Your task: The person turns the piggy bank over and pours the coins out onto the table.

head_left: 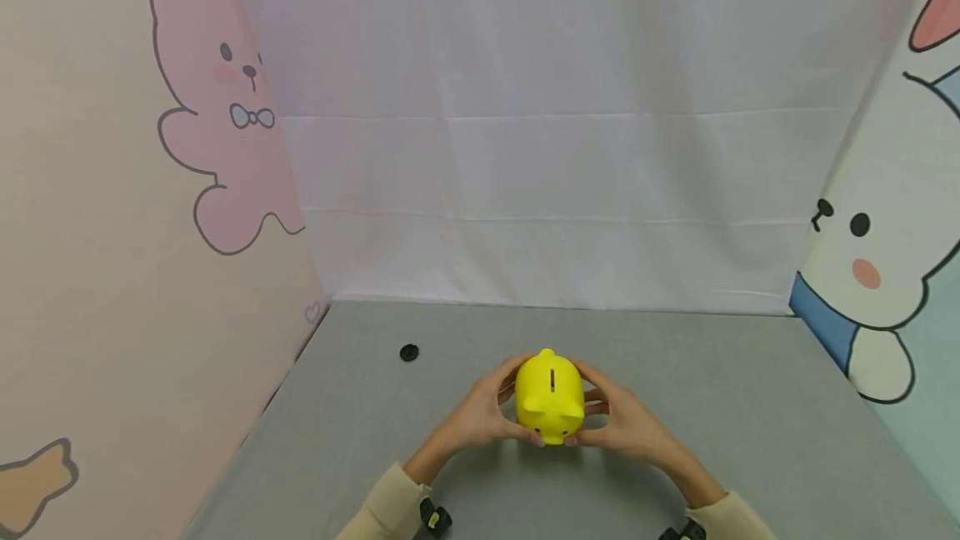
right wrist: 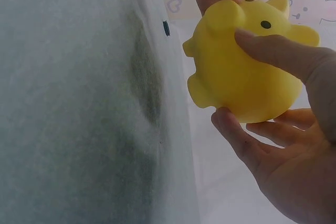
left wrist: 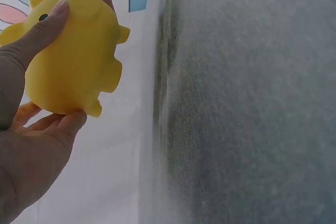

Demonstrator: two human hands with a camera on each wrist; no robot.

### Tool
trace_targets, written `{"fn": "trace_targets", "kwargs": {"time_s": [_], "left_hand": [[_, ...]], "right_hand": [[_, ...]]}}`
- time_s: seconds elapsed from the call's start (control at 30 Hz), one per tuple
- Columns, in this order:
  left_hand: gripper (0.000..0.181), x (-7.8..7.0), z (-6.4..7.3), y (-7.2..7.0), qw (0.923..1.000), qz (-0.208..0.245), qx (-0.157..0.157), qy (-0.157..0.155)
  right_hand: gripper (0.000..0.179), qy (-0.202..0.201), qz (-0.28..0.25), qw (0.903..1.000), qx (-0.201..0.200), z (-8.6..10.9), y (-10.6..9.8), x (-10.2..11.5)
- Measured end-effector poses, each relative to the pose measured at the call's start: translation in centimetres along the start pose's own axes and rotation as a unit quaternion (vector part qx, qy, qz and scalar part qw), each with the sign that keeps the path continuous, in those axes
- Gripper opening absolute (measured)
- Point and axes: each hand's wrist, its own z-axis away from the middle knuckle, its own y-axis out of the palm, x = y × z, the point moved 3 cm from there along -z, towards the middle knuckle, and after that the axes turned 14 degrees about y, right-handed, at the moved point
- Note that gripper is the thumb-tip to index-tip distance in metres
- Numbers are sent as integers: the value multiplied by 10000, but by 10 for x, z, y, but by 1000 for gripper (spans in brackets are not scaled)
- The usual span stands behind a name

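A yellow piggy bank is held upright just above the grey table, its coin slot facing up and its snout toward me. My left hand grips one side, with the thumb by the snout and the fingers round toward the rear. On the opposite side, my right hand holds it in the same way. Both wrist views show the stubby feet of the piggy bank apart from the tabletop. A small black round disc lies on the table, beyond the left hand; the right wrist view catches it edge-on.
The grey tabletop reaches back to a white cloth backdrop. Walls with cartoon animals stand at left and right. Each wrist carries a black strapped device below its sleeve cuff.
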Motion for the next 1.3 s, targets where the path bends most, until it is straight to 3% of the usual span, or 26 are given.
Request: {"fn": "trace_targets", "kwargs": {"time_s": [0.13, 0.27, 0.4, 0.53, 0.73, 0.93, 1.13, 1.3], "left_hand": [[113, -1, 2, 2, 9988, -396, -96, 264], [115, -1, 4, 4, 9926, -1019, -248, 616], [119, 1, 4, 4, 9907, -1138, -295, 685], [116, 2, 3, 4, 9929, -990, -225, 619], [113, 4, 3, 0, 9988, -433, -77, 191], [103, 8, 4, -4, 9997, 1, 20, -232], [81, 11, 2, -3, 9957, 5, -170, -910], [65, 13, -3, 2, 9917, -266, -214, -1243]], "right_hand": [[107, -252, 163, 9988, -400, 3, 3, 1], [108, -628, 377, 9931, -919, 6, 5, 4], [109, -682, 417, 9908, -1093, 5, 7, 4], [107, -632, 309, 9927, -976, 4, 7, 2], [106, -501, 39, 9968, -614, 5, 5, -3], [97, -83, -264, 9993, -248, 7, 4, -6], [76, 590, -522, 9964, -325, 6, 2, -4], [66, 1058, -732, 9913, -272, 4, 2, 0]]}}
